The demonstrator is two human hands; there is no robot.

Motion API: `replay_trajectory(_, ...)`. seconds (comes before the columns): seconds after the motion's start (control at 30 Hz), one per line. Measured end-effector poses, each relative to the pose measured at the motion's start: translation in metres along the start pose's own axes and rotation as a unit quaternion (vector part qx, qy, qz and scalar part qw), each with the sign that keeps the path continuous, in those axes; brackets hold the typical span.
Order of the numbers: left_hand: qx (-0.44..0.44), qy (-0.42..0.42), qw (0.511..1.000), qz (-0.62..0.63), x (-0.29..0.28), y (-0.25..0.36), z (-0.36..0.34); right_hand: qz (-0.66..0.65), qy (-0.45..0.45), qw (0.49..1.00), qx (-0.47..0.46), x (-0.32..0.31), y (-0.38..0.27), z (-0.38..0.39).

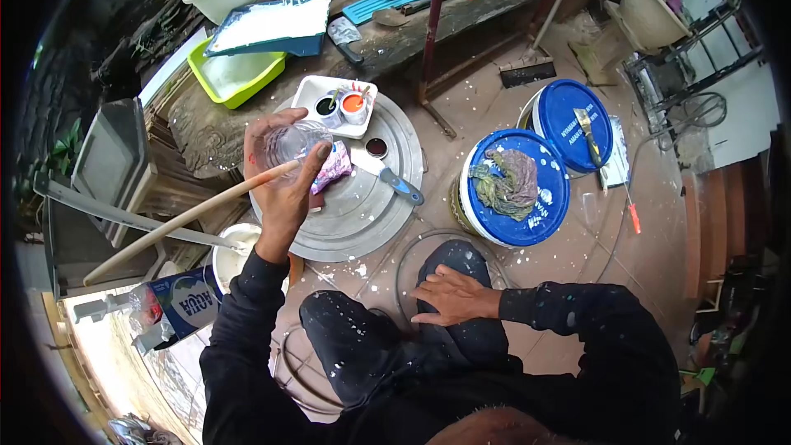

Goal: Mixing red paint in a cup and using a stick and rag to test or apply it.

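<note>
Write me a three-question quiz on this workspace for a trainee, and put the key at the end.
1. Pick one. What lies on the nearer round blue plastic lid?
A) a steel claw hammer
B) a crumpled grey-green cloth
C) a square yellow sponge

2. True or false: the person's right hand grips the putty knife with the grey-and-blue handle.

3. Name the two things in the left hand.

Key
1. B.
2. False; it rests on the dark, paint-flecked trousers.
3. A clear plastic cup and a long pale wooden stick.
</note>
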State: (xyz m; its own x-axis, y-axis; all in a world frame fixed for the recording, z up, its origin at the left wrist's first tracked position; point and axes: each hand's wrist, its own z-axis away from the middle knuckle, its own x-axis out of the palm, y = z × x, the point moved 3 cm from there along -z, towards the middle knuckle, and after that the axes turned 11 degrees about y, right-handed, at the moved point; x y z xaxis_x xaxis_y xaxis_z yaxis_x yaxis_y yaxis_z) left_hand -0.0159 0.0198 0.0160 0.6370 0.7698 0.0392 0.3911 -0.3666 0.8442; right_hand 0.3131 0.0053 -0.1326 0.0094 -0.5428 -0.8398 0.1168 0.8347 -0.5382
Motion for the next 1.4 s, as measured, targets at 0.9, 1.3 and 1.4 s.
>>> replay_trajectory(0.9, -0.183, -0.025, 0.974, -0.128, 0.039, 0.462, 0.094, 0.308, 0.378, 0.87, 0.068, -0.671, -0.069, -0.046)
replay_trajectory(1.3, -0.171, 0.107, 0.968, -0.152, 0.152, 0.558, 0.21, 0.11, 0.21, 0.934, 0.269, -0.459, 0.056, 0.288)
replay_trajectory(1.4, -0.229, 0.117, 0.96, -0.112, 0.166, 0.576, 0.229, 0.093, 0.05, 0.905, 0.412, -0.255, 0.042, 0.482)
